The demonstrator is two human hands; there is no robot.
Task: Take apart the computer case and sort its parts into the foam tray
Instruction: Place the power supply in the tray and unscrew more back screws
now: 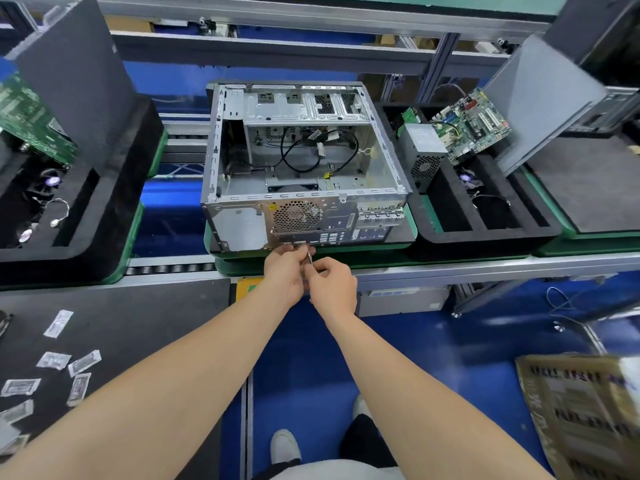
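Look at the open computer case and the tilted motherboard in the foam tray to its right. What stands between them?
In the head view, a grey power supply unit stands in the foam tray, between the computer case and the motherboard.

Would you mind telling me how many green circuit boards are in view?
2: one circuit board propped in the foam tray right of the computer case, another circuit board at far left. Others may be hidden.

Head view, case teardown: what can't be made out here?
- Thin metal tool: its tip and what it works on at the computer case rear panel are hidden by the left hand and right hand.
- Printed cardboard, lower right: text is motion-blurred and cut off by the frame edge.
- Small packets, lower left: labels are too small to read.
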